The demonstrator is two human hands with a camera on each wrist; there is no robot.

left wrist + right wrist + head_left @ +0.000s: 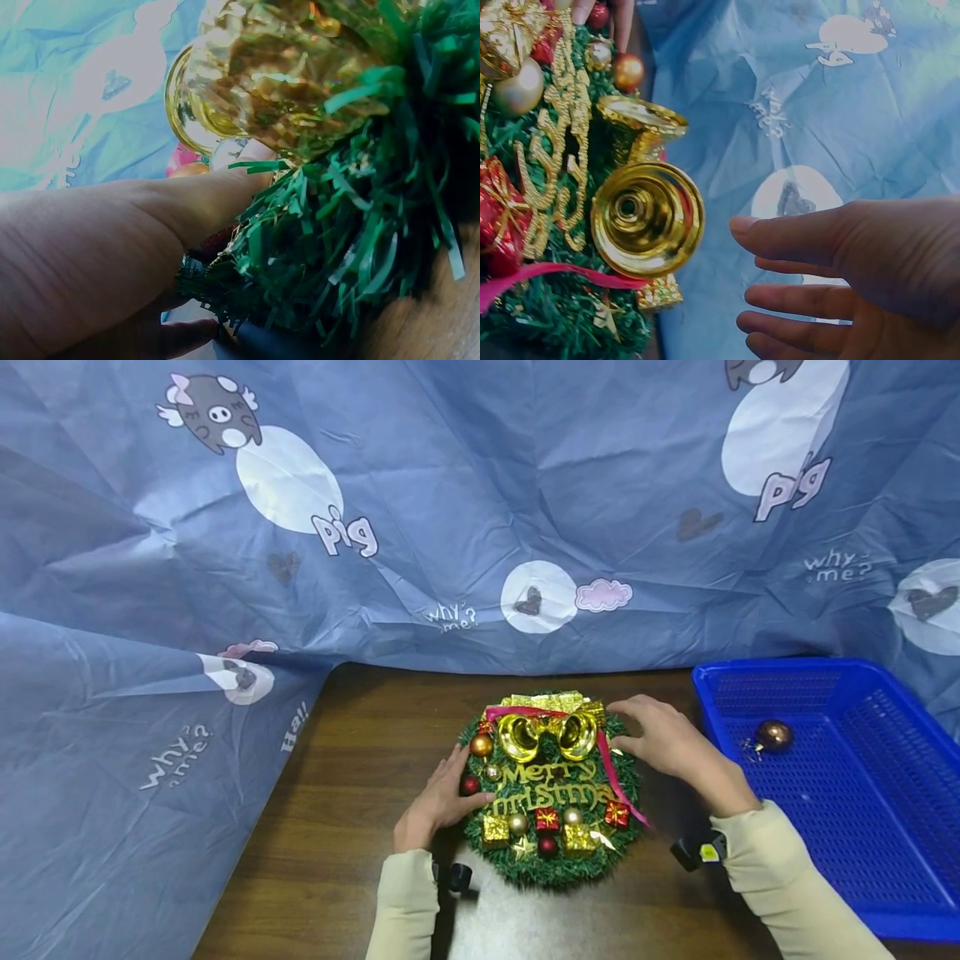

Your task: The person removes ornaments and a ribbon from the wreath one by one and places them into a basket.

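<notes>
A green tinsel Christmas wreath [551, 870] lies on the wooden table, trimmed with gold bells [519, 737], baubles, small gift boxes and gold "Merry Christmas" lettering [555, 795]. On the wreath's left side, my left hand [438, 802] grips the rim. Its thumb [202, 195] reaches over the tinsel toward the lettering, while the other fingers stay along the outer edge, partly hidden. Close to the upper right of the wreath is my right hand [667, 739]. The right wrist view shows its fingers [802, 300] extended and apart from the bells, holding nothing.
To the right stands a blue plastic basket [817, 670] with a copper-coloured bauble [773, 736] inside. A blue printed cloth [450, 510] hangs behind the wooden table [337, 760] and along its left side.
</notes>
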